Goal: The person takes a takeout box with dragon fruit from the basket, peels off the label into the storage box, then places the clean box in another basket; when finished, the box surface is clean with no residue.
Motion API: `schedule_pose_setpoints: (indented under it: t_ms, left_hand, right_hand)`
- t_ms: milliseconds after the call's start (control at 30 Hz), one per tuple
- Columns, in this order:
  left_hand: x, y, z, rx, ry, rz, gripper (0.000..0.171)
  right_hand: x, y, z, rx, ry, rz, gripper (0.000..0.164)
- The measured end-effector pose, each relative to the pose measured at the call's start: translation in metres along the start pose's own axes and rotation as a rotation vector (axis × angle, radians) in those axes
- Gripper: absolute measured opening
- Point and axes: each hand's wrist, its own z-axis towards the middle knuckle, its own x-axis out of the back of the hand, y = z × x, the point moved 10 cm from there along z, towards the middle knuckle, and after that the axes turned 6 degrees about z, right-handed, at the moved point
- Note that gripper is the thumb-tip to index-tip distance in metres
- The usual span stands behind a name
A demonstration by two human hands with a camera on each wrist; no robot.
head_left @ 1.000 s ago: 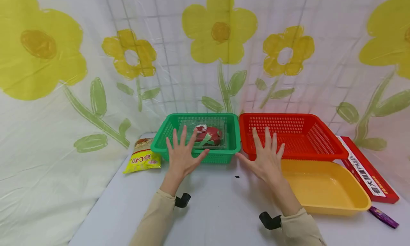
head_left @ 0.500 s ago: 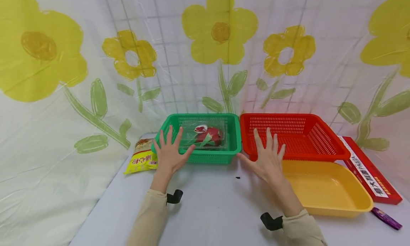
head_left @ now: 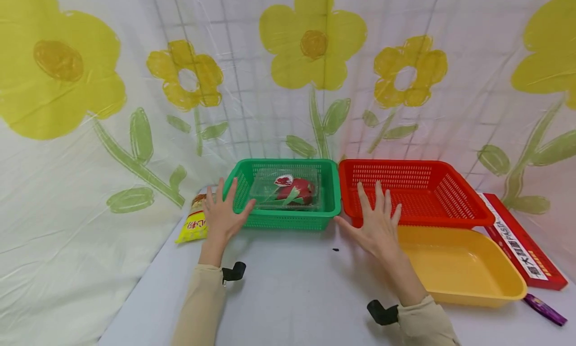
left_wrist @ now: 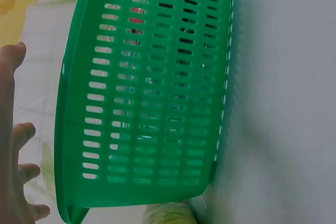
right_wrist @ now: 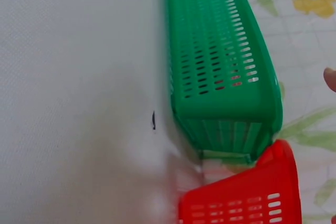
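In the head view my left hand (head_left: 221, 216) is raised with spread fingers, between the yellow food packet (head_left: 194, 225) and the green basket (head_left: 294, 219); it holds nothing. Part of the packet is hidden behind that hand. Inside the green basket lies a clear plastic box (head_left: 265, 188) with a red dragon fruit (head_left: 302, 192) visible in it. My right hand (head_left: 375, 226), also spread and holding nothing, hovers before the red basket (head_left: 414, 218) near its left front corner. A yellow tray (head_left: 459, 266) sits beside the right forearm. The left wrist view shows several fingertips (left_wrist: 23, 135) beside the green basket's rim.
A red pasta box (head_left: 526, 246) lies at the right edge of the white table (head_left: 288, 296). Near it is a small purple wrapped item (head_left: 544, 308). One small dark scrap (head_left: 335, 249) lies on the table. A flowered curtain (head_left: 270, 121) hangs behind the baskets.
My left hand has moved left, from in front of the green basket toward the yellow packet, uncovering the clear box. The right hand has stayed nearly still.
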Motion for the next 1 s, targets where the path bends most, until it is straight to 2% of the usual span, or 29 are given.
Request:
schedule_pose_setpoints:
  t_ms: [200,367,567,800,1000]
  left_hand:
    - [0.0,-0.015,-0.001,0.029,0.031,-0.049,0.09]
    - [-0.003,-0.023,-0.002,0.024,0.076,-0.12,0.09]
    - [-0.012,-0.026,-0.002,0.028,0.072,-0.207,0.088]
    - [-0.016,-0.026,0.002,0.039,0.099,-0.343,0.086]
    - [-0.017,-0.035,-0.005,0.09,0.13,-0.4,0.083]
  right_hand:
    - [-0.001,-0.003,0.0,0.009,0.001,0.012,0.102]
    - [-0.004,-0.002,0.0,0.0,-0.018,0.011,0.102]
    - [-0.009,-0.002,-0.001,-0.005,-0.043,0.016,0.103]
    - [-0.011,-0.008,0.0,0.031,0.007,0.06,0.1]
    - [-0.015,-0.014,0.0,0.04,0.013,0.137,0.094]
